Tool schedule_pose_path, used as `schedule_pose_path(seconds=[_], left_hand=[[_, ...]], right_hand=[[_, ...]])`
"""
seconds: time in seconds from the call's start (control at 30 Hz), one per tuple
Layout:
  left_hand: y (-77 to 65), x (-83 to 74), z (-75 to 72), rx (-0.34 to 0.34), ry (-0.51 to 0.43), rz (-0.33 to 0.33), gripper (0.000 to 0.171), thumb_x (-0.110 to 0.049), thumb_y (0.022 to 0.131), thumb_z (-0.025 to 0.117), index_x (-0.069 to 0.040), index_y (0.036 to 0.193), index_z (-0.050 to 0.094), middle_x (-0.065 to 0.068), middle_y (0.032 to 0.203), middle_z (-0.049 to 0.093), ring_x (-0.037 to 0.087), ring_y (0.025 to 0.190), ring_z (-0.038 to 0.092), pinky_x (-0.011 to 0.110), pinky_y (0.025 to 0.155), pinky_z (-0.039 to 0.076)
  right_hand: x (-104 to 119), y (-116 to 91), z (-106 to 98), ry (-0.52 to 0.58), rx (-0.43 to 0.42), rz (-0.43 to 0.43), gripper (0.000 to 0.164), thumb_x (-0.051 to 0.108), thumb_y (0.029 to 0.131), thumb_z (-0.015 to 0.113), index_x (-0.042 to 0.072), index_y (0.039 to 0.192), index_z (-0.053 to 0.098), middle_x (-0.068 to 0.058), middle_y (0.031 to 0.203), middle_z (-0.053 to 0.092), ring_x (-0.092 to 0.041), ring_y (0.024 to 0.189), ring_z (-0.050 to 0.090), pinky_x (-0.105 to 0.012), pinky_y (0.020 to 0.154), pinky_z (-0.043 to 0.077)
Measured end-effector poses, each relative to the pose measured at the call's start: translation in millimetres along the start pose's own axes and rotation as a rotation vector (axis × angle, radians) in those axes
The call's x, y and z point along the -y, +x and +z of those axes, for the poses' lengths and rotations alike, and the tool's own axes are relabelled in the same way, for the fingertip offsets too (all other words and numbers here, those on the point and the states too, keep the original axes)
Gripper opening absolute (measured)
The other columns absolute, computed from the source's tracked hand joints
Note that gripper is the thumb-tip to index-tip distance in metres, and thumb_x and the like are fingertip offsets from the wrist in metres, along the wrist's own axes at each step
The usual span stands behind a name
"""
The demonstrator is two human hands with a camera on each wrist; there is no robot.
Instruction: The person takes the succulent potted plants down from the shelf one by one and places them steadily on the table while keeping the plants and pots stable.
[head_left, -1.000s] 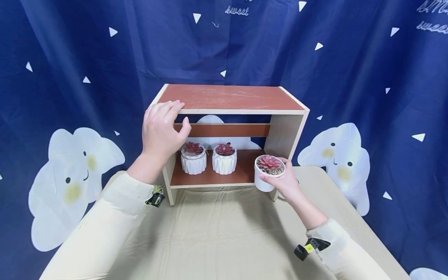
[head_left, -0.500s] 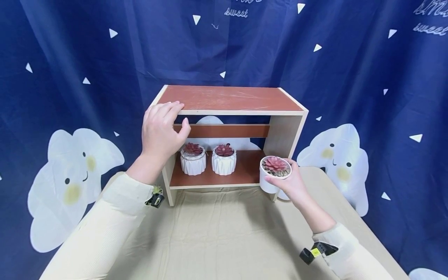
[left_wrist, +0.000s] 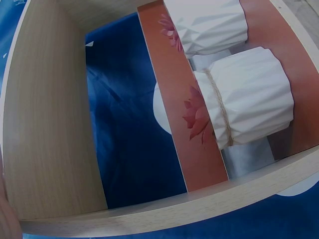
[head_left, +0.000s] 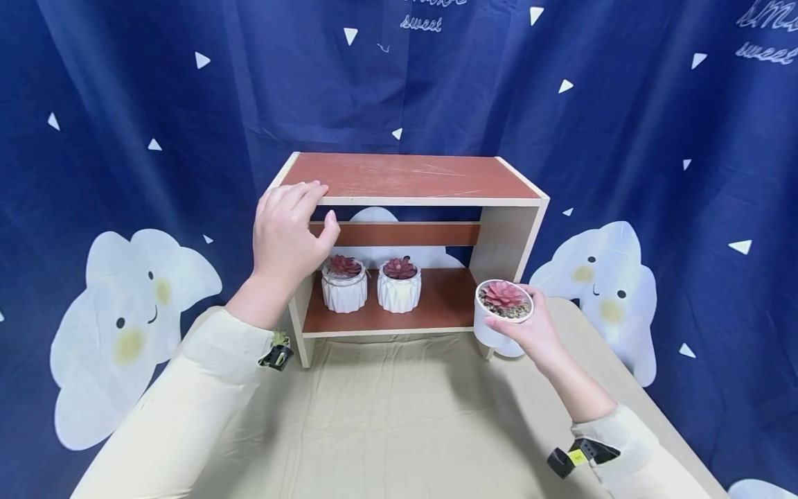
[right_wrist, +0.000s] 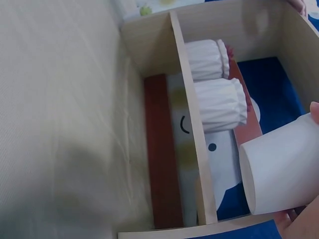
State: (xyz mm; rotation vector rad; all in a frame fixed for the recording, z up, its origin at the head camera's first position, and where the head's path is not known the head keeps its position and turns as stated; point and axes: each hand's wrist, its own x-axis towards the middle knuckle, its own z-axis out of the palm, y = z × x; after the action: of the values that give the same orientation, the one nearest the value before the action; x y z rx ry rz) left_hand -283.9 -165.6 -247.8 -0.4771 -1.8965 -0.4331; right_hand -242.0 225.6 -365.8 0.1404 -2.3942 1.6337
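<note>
My right hand (head_left: 533, 331) grips a smooth white pot (head_left: 489, 331) with a pink succulent (head_left: 503, 294) and pebbles, held in front of the shelf's right side panel. In the right wrist view the same white pot (right_wrist: 284, 167) shows its plain side and base. My left hand (head_left: 289, 229) rests on the front left corner of the small wooden shelf (head_left: 411, 174), thumb apart from the fingers. Two ribbed white pots with red succulents, the left pot (head_left: 345, 291) and the right pot (head_left: 400, 290), stand on the lower board. Twine circles the left pot (left_wrist: 256, 97) in the left wrist view.
The shelf stands on a table with a beige cloth (head_left: 374, 423). Behind hangs a dark blue curtain (head_left: 455, 83) printed with white clouds and triangles. A white round thing (head_left: 511, 348), mostly hidden, lies behind the held pot. The shelf's back is open above and below a brown crossbar (head_left: 405, 233).
My right hand has carried the smooth white pot rightward, from before the lower board to before the right side panel. My left hand and the two ribbed pots stay put.
</note>
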Motion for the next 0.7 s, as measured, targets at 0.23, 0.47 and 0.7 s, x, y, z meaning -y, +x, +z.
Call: schedule_pose_path(seconds=[0.23, 0.47, 0.7], left_hand=[[-0.1, 0.2, -0.1, -0.001, -0.001, -0.001, 0.039, -0.026, 0.089, 0.058, -0.006, 0.119, 0.073, 0.012, 0.119, 0.071, 0.035, 0.112, 0.06, 0.049, 0.106, 0.039], [0.3, 0.6, 1.3, -0.006, -0.002, 0.004, 0.039, -0.027, 0.089, 0.058, -0.007, 0.119, 0.073, 0.011, 0.119, 0.071, 0.035, 0.112, 0.06, 0.048, 0.107, 0.039], [0.4, 0.3, 0.6, -0.002, 0.001, 0.001, 0.039, -0.026, 0.088, 0.058, -0.006, 0.119, 0.073, 0.012, 0.119, 0.071, 0.035, 0.112, 0.06, 0.049, 0.107, 0.038]], right_hand=[[3, -1, -9, -0.024, 0.007, 0.003, 0.091, 0.014, 0.078, 0.085, -0.004, 0.146, 0.027, -0.02, 0.141, 0.043, -0.025, 0.125, 0.046, -0.02, 0.1, 0.035], [4, -3, -20, -0.021, 0.002, 0.017, 0.09, 0.014, 0.08, 0.083, -0.005, 0.147, 0.025, -0.021, 0.143, 0.041, -0.021, 0.123, 0.045, -0.013, 0.095, 0.037], [-1, -5, -31, -0.015, -0.017, -0.005, 0.086, 0.009, 0.08, 0.082, -0.007, 0.145, 0.027, -0.019, 0.141, 0.042, -0.006, 0.112, 0.047, -0.01, 0.09, 0.039]])
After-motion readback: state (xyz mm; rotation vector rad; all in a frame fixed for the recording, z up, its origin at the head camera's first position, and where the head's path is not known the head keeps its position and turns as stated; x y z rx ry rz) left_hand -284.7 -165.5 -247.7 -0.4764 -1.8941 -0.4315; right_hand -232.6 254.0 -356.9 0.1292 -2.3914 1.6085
